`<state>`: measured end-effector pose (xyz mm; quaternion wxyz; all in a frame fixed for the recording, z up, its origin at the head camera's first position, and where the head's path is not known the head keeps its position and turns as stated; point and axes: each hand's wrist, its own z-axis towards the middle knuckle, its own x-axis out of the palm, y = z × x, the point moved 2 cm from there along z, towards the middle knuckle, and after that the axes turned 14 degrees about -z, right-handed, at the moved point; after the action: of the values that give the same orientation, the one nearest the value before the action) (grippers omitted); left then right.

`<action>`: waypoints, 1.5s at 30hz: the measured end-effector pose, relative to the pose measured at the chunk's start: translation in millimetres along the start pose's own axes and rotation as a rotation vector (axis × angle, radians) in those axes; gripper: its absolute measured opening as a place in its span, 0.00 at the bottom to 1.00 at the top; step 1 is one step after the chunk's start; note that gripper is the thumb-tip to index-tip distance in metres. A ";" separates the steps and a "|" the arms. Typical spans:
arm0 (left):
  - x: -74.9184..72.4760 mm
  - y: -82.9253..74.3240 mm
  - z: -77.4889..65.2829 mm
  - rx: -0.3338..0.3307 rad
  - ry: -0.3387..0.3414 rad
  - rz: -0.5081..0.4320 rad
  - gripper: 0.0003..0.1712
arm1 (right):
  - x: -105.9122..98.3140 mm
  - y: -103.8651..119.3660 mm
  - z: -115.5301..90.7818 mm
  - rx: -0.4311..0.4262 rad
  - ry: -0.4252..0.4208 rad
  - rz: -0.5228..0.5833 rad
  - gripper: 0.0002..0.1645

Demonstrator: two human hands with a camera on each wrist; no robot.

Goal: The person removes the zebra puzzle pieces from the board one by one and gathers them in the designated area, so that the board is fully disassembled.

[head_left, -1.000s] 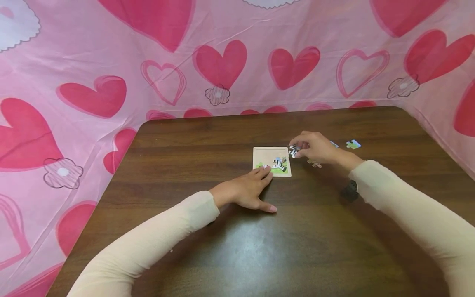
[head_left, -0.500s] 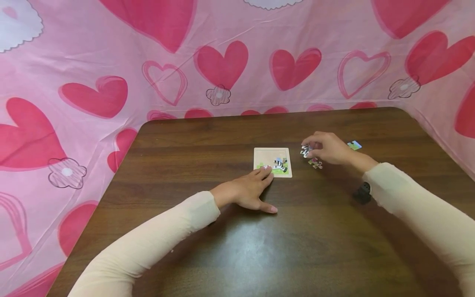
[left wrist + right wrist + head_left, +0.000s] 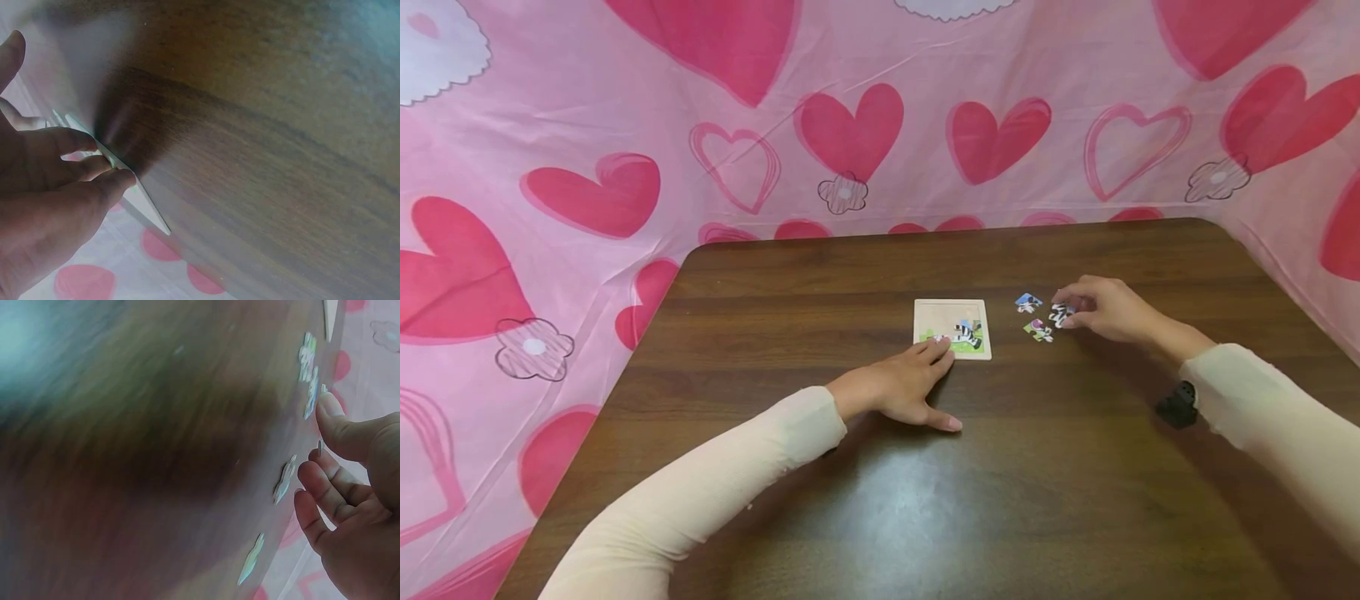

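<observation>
A small square puzzle tray (image 3: 951, 305) with a pale rim lies on the dark wooden table, with zebra-and-grass pieces along its bottom and right side. My left hand (image 3: 906, 385) rests with spread fingers at the tray's near left edge; the left wrist view shows those fingertips against the tray (image 3: 147, 209). To the right of the tray, my right hand (image 3: 1108, 308) pinches a black-and-white striped puzzle piece (image 3: 1060, 315) between thumb and fingers. That piece is mostly hidden in the right wrist view, where the right hand (image 3: 350, 469) hangs beside the table.
A blue puzzle piece (image 3: 1028, 302) and a green-and-pink puzzle piece (image 3: 1037, 331) lie left of my right hand. Two more pieces, one by the fingers (image 3: 285, 480) and a greenish one (image 3: 252, 559), show in the right wrist view. A pink heart-print cloth (image 3: 917, 125) hangs behind the table.
My right hand has moved right, away from the tray, with the striped puzzle piece in its fingers. The blue piece has come into sight. My left hand has stayed in place.
</observation>
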<state>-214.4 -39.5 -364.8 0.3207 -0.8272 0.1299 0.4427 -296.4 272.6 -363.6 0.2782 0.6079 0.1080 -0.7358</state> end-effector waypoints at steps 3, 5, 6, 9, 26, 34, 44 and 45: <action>0.4 -0.1 0.3 0.002 0.000 0.005 0.61 | -0.7 -5.4 -7.3 0.006 0.004 -0.012 0.18; 0.8 -0.2 0.7 0.006 -0.003 0.008 0.61 | -0.9 -8.6 -11.5 0.021 0.022 -0.005 0.18; 1.1 0.0 1.0 0.008 -0.005 0.012 0.61 | -0.9 -9.8 -13.4 0.030 0.035 -0.003 0.18; 1.4 0.1 0.7 0.006 -0.005 0.014 0.61 | 0.3 -13.2 -17.7 0.052 0.065 0.002 0.19; 1.4 -0.3 1.1 0.016 -0.009 0.009 0.60 | 0.3 -18.9 -22.0 -0.072 0.003 -0.061 0.19; 1.3 1.2 0.2 0.016 -0.008 0.013 0.60 | -4.0 -6.1 -3.3 -0.048 -0.032 -0.013 0.18; 0.8 0.8 2.3 0.021 -0.018 0.014 0.61 | 4.4 31.2 30.1 -0.091 0.054 0.034 0.18; 0.7 1.0 2.4 0.019 -0.017 0.015 0.61 | 5.6 34.4 33.3 -0.089 0.065 0.041 0.18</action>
<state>-216.1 -38.7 -366.8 0.3262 -0.8194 0.1376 0.4508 -306.2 226.2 -354.8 0.3164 0.6205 0.1369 -0.7044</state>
